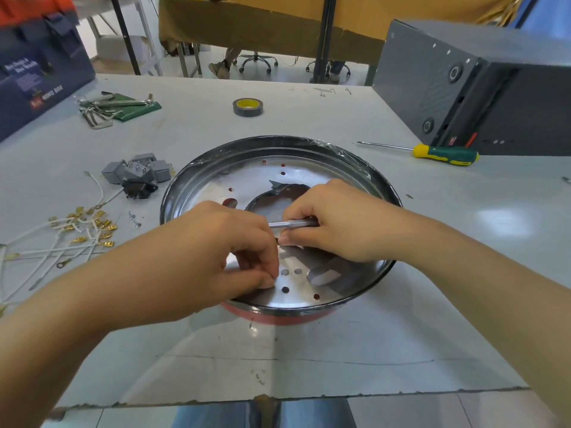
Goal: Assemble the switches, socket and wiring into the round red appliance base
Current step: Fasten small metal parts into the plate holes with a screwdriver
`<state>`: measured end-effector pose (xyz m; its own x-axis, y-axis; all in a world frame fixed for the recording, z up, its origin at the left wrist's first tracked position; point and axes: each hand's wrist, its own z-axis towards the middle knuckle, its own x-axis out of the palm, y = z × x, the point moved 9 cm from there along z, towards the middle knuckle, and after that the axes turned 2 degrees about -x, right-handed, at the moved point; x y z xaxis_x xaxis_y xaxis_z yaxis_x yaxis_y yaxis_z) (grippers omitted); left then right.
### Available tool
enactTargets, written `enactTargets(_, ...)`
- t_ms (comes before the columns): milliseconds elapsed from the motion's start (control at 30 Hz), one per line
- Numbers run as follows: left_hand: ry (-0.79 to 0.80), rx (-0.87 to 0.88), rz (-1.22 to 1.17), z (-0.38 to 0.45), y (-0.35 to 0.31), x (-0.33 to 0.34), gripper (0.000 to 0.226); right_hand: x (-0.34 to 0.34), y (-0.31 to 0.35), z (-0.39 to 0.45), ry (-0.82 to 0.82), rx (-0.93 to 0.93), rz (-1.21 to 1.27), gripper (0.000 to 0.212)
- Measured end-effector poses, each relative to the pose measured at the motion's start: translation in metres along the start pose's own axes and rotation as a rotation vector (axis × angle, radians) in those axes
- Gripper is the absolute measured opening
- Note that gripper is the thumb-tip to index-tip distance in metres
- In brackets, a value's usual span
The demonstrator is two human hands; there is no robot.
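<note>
The round red appliance base [272,316] lies open side up at the table's middle, its shiny metal inside pierced with small holes and a large central cut-out. Both hands are inside it. My right hand [327,220] grips a thin silver tool shaft [290,224] that points left. My left hand [228,254] pinches its fingertips together on the metal floor just below the shaft's tip; what it pinches is hidden. Grey switches and a black socket [136,177] sit left of the base. White wires with brass terminals [77,233] lie further left.
A yellow-green screwdriver [445,153] lies right of the base, before a grey machine box [482,88]. A tape roll [247,106] and hex keys on a green pouch [120,108] lie at the back. Loose screws [134,218] lie beside the base.
</note>
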<state>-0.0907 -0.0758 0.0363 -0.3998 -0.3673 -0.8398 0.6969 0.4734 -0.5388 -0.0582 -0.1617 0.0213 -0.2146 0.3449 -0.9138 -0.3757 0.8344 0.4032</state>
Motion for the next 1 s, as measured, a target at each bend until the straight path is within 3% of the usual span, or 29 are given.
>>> enactTargets(267,-0.061,-0.006,0.053,-0.004,-0.005,-0.004,0.008,0.002,0.0,0.0,0.062,0.036,-0.04,0.042)
enactTargets(400,-0.068,0.022,0.002,-0.001,-0.014,-0.006,0.009,-0.01,-0.002,-0.004,-0.013,0.043,0.039,0.038)
enactTargets(700,0.203,-0.063,-0.24,0.025,-0.012,0.013,0.006,-0.031,-0.024,-0.022,-0.17,0.086,0.303,0.011)
enactTargets(833,0.3,-0.062,-0.231,0.035,-0.016,0.019,0.006,-0.033,-0.029,-0.03,-0.164,0.054,0.509,0.031)
enactTargets(1000,0.309,-0.088,-0.214,0.038,-0.012,0.026,0.008,-0.03,-0.026,-0.031,-0.212,0.027,0.568,0.028)
